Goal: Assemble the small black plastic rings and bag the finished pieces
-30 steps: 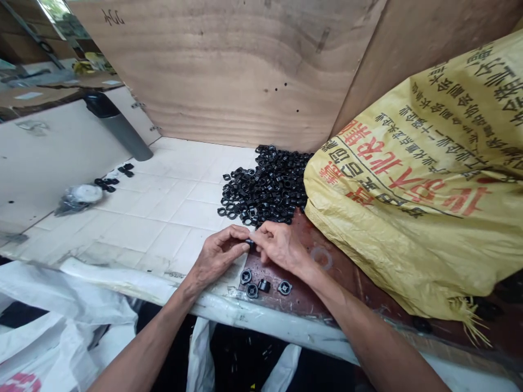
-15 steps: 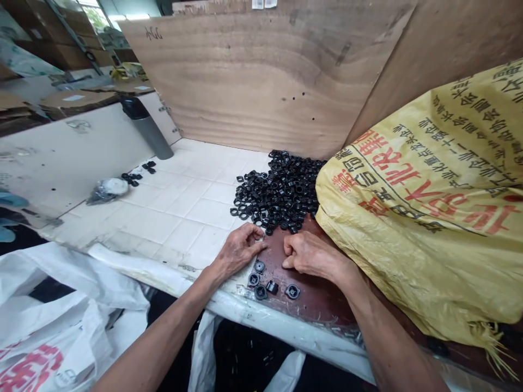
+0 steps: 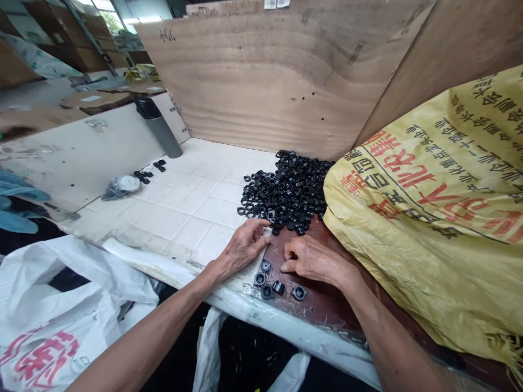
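Observation:
A heap of small black plastic ring-shaped parts (image 3: pixel 286 190) lies at the back of the tabletop. My left hand (image 3: pixel 247 242) rests at the heap's near edge, thumb and bent fingers apart, with nothing visible between them. To its right, my right hand (image 3: pixel 312 258) hovers low over the dark red board (image 3: pixel 322 307), fingers curled in and the thumb close to them. Whatever may be in that curl is hidden. Several round black parts with spoked centres (image 3: pixel 267 292) lie below the hands, and one more spoked part (image 3: pixel 299 293) sits apart on the board.
On the right a yellow woven sack (image 3: pixel 408 234) leans against the heap. Plywood (image 3: pixel 265 81) walls the back. A grey bottle (image 3: pixel 159 128) stands at the left wall near a small plastic bag (image 3: pixel 120 187). A white bag (image 3: pixel 77 305) hangs over the front edge.
The whole view has shifted, so things sit slightly further right. My left fingers reach a little nearer the heap. My right hand stays curled over the board, and the loose parts have not moved.

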### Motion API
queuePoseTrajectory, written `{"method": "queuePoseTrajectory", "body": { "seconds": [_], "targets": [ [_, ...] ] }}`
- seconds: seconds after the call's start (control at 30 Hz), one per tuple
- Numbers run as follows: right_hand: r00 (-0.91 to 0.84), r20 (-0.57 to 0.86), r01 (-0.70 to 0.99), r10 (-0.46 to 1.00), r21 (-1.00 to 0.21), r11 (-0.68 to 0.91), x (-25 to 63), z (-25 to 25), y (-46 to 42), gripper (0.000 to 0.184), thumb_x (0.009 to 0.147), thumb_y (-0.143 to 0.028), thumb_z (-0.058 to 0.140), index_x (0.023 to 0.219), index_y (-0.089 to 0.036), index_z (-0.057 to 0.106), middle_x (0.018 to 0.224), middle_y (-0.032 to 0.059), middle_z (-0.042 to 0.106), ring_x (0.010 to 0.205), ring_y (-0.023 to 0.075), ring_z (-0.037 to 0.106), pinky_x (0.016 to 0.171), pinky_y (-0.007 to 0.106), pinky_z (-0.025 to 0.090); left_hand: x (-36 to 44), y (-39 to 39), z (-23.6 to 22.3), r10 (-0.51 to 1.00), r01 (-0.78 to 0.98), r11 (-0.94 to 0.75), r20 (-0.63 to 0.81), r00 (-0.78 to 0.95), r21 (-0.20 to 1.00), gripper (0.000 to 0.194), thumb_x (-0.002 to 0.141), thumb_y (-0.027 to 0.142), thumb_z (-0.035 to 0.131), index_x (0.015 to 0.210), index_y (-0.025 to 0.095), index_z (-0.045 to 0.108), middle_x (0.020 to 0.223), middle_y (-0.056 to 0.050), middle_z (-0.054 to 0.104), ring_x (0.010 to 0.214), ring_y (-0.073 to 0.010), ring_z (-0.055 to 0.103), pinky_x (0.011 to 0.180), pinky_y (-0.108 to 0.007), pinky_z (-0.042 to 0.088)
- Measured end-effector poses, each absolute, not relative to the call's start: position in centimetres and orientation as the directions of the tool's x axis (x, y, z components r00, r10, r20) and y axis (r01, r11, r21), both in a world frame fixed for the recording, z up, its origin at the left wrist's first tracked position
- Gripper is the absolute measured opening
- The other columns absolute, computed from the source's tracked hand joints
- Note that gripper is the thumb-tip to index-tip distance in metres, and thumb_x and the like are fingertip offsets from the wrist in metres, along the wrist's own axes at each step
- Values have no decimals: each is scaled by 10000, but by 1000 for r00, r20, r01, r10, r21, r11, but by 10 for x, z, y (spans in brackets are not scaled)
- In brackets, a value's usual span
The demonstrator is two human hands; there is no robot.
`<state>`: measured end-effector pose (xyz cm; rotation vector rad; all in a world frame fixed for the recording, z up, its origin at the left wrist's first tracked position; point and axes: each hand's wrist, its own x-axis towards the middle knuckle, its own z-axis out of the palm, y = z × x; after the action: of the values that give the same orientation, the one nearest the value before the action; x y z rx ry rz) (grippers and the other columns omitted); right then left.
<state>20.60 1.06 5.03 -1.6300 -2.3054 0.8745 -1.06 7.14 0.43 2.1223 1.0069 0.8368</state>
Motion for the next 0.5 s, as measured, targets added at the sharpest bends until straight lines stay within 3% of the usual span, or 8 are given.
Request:
{"method": "queuePoseTrajectory", "body": {
  "seconds": [0.1, 0.27, 0.43, 0.5],
  "targets": [
    [-285, -55, 744, 957, -643, 185, 197, 43, 15, 127, 805, -267, 719, 752, -194, 630, 732, -13, 643, 676, 146, 566, 615, 247, 345, -15, 83, 4, 866, 497, -462, 254, 430, 735, 371, 860, 222, 640, 1226, 240, 585, 960, -17, 572, 743, -138, 579, 711, -290, 524],
    [-276, 189, 593, 942, -738, 322, 172, 23, 22, 55, 826, -162, 673, 801, -193, 634, 871, 6, 653, 815, 155, 588, 758, 255, 407, -12, 87, -6, 836, 573, -541, 323, 443, 615, 386, 864, 146, 596, 1231, 263, 613, 900, -5, 565, 777, -144, 586, 774, -298, 516],
    [-28, 207, 635, 978, -752, 178, 175, 12, 26, 81, 849, -248, 647, 786, -198, 641, 814, 6, 675, 742, 161, 595, 717, 267, 417, -10, 78, -15, 836, 581, -548, 374, 401, 602, 157, 877, 213, 614, 1018, 230, 680, 1056, -34, 557, 684, -107, 556, 714, -284, 498],
    [36, 199, 669, 979, -733, 124, 179, 13, 27, 112, 828, -305, 671, 780, -205, 657, 788, 3, 682, 724, 167, 595, 696, 268, 412, -11, 78, -15, 832, 559, -554, 375, 410, 618, 101, 867, 211, 626, 956, 217, 671, 1088, -42, 577, 738, -125, 589, 735, -293, 500]
  ]
}}
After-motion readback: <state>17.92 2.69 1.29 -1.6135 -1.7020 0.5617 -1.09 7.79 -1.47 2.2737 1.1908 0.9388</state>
